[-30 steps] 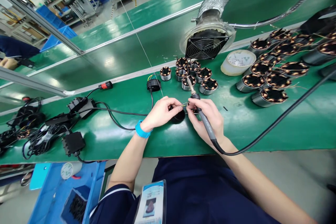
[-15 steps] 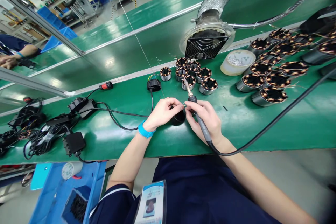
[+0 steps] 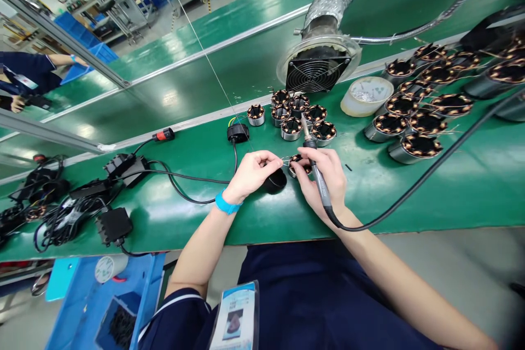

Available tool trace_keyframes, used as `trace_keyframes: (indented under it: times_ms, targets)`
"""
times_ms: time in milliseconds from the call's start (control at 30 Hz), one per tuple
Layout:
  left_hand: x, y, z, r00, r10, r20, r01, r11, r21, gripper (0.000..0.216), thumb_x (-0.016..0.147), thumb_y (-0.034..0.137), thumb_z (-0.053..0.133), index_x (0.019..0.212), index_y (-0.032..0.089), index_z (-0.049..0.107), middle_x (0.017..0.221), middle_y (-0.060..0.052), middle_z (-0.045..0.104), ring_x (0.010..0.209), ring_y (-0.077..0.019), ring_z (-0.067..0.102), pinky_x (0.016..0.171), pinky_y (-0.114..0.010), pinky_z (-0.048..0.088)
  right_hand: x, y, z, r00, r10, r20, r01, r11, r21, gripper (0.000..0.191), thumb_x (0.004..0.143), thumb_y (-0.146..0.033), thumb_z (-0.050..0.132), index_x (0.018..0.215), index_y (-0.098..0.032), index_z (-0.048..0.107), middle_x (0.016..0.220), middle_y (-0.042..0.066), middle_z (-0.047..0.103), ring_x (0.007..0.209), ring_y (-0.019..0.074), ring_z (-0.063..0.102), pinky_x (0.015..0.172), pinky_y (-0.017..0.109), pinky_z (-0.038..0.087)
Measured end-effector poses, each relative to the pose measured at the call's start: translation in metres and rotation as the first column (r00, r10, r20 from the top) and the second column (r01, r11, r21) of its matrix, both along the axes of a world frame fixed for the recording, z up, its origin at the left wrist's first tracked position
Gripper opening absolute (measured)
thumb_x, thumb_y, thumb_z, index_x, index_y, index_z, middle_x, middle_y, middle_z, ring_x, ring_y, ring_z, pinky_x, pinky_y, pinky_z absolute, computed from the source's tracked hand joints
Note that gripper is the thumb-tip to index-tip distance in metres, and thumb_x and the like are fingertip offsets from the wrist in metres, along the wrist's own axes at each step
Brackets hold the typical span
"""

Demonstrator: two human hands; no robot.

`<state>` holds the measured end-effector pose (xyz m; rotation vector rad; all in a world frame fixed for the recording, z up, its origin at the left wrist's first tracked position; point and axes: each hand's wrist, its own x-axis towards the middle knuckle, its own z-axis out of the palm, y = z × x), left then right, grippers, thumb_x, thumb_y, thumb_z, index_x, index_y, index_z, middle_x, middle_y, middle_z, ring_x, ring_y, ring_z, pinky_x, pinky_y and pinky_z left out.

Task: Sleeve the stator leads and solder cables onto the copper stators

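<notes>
My right hand (image 3: 326, 178) grips a soldering iron (image 3: 321, 185), its tip pointing up and away from me. The thumb and fingers of that hand also rest at a small motor stator (image 3: 298, 166) with copper windings. Thin wire ends stick out of the stator to the left. My left hand (image 3: 256, 172), wearing a blue wristband, is closed in a pinch at these thin wires; a fine strand (image 3: 215, 74) comes down to it from above. Which wire lies between the fingertips is too small to tell. Under the left fingers stands a black round part (image 3: 275, 181).
Several small stators (image 3: 291, 128) stand ahead, larger ones (image 3: 416, 147) to the right. A fume extractor (image 3: 318, 71) hangs beyond them, by a white cup (image 3: 366, 97). Cables and black boxes (image 3: 115, 226) lie left, near a corded black cap (image 3: 238, 132). Another person (image 3: 30, 76) works far left.
My right hand has shifted slightly right, away from my left fingertips, and the stator now shows between them. The other person's arm has reached out toward a blue bin.
</notes>
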<state>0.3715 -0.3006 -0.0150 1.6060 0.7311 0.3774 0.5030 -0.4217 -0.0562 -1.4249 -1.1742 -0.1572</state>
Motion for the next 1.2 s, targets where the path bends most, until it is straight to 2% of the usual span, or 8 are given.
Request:
trace_keyframes:
  times_ms: [100, 267, 367, 500, 700, 867, 1200]
  targets:
    - [0.000, -0.001, -0.001, 1.000, 0.015, 0.001, -0.015, 1.000, 0.002, 0.035, 0.082, 0.048, 0.073, 0.083, 0.013, 0.071, 0.078, -0.003, 0.068, 0.070, -0.0123, 0.055, 0.070, -0.027, 0.043, 0.000, 0.000, 0.000, 1.000, -0.006, -0.007, 0.006, 1.000, -0.002, 0.030, 0.096, -0.016, 0.066, 0.124, -0.023, 0.066, 0.103, 0.006, 0.061, 0.080, 0.0168, 0.068, 0.078, 0.035, 0.063]
    - [0.000, -0.002, -0.001, 1.000, 0.008, -0.026, -0.007, 1.000, 0.008, 0.036, 0.083, 0.049, 0.073, 0.083, 0.013, 0.071, 0.078, -0.003, 0.068, 0.070, -0.0128, 0.055, 0.069, -0.027, 0.042, 0.001, -0.011, 0.006, 0.999, -0.039, 0.019, 0.038, 0.999, 0.030, 0.028, 0.094, -0.014, 0.068, 0.121, -0.024, 0.067, 0.091, 0.005, 0.069, 0.089, 0.0224, 0.069, 0.081, 0.040, 0.062]
    - [-0.001, -0.002, 0.001, 0.998, -0.010, -0.058, 0.011, 1.000, 0.022, 0.035, 0.084, 0.049, 0.072, 0.082, 0.013, 0.071, 0.077, -0.003, 0.067, 0.069, -0.0121, 0.053, 0.067, -0.026, 0.040, 0.003, -0.020, 0.006, 0.997, -0.077, -0.006, 0.077, 0.992, 0.096, 0.024, 0.094, -0.011, 0.066, 0.114, -0.023, 0.070, 0.085, 0.003, 0.071, 0.080, 0.0212, 0.070, 0.074, 0.037, 0.060]
    - [-0.002, -0.001, -0.001, 0.997, -0.003, -0.082, 0.005, 1.000, 0.027, 0.036, 0.084, 0.050, 0.071, 0.082, 0.013, 0.070, 0.076, -0.003, 0.067, 0.068, -0.0124, 0.053, 0.066, -0.027, 0.039, 0.003, -0.031, 0.000, 0.999, -0.042, -0.010, 0.043, 0.986, 0.163, 0.019, 0.094, -0.012, 0.061, 0.103, -0.024, 0.072, 0.069, -0.001, 0.068, 0.059, 0.0184, 0.065, 0.056, 0.032, 0.054]
    - [-0.001, 0.000, -0.006, 0.996, -0.003, -0.087, 0.009, 0.998, 0.064, 0.034, 0.086, 0.047, 0.070, 0.083, 0.014, 0.071, 0.079, -0.003, 0.069, 0.072, -0.0136, 0.055, 0.067, -0.027, 0.040, 0.004, -0.035, -0.011, 1.000, 0.006, 0.028, -0.013, 0.968, 0.249, 0.019, 0.091, -0.013, 0.057, 0.094, -0.024, 0.072, 0.062, -0.002, 0.063, 0.046, 0.0162, 0.055, 0.048, 0.032, 0.047]
    - [0.000, -0.002, -0.005, 0.996, 0.009, -0.086, -0.002, 0.997, 0.074, 0.031, 0.086, 0.045, 0.069, 0.083, 0.014, 0.071, 0.078, -0.003, 0.068, 0.071, -0.0128, 0.052, 0.067, -0.027, 0.039, 0.005, -0.036, -0.007, 0.996, 0.085, 0.029, -0.089, 0.976, 0.200, 0.017, 0.091, -0.014, 0.056, 0.089, -0.023, 0.070, 0.059, -0.002, 0.061, 0.045, 0.0153, 0.055, 0.047, 0.031, 0.045]
    - [0.001, -0.005, -0.004, 0.994, 0.047, -0.103, -0.037, 0.995, 0.093, 0.032, 0.085, 0.047, 0.070, 0.084, 0.015, 0.072, 0.081, -0.004, 0.071, 0.071, -0.0143, 0.056, 0.065, -0.027, 0.040, 0.002, -0.034, 0.000, 0.990, 0.103, 0.091, -0.117, 0.981, 0.154, 0.015, 0.090, -0.014, 0.057, 0.088, -0.023, 0.070, 0.058, -0.003, 0.061, 0.043, 0.0137, 0.052, 0.049, 0.029, 0.042]
